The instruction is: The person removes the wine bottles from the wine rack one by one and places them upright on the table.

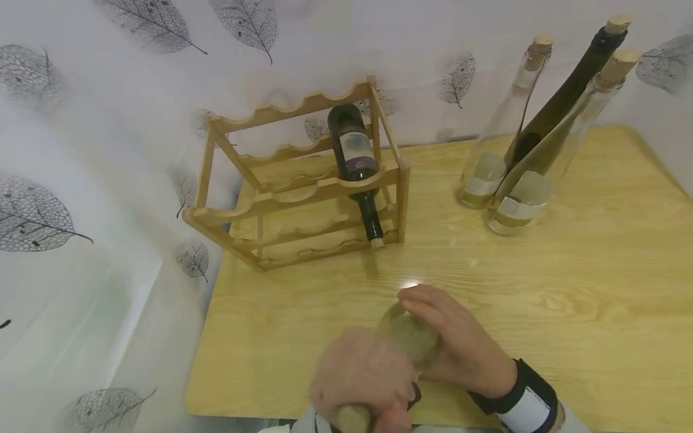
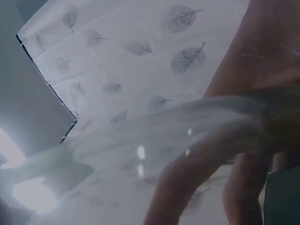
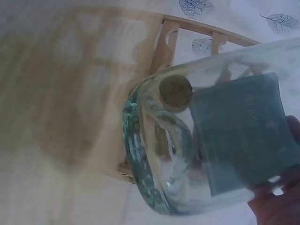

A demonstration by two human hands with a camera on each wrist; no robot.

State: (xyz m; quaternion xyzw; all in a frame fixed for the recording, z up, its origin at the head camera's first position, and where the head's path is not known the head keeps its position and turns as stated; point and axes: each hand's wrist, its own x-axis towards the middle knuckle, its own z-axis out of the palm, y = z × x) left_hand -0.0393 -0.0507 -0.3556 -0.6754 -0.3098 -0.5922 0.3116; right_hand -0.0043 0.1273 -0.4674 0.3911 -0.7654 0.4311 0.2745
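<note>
A clear glass bottle lies tilted between both hands near the table's front edge, its cork toward me. My left hand grips the neck end. My right hand wraps the wide body. In the right wrist view the bottle's base and grey label fill the frame, with my fingers under it. The left wrist view shows the blurred bottle across my curled fingers. A wooden wine rack stands behind, holding one dark bottle.
Three corked bottles stand at the back right: two clear ones and a dark one. The wooden table ends at a leaf-patterned white sheet on the left and behind. The rack also shows in the right wrist view.
</note>
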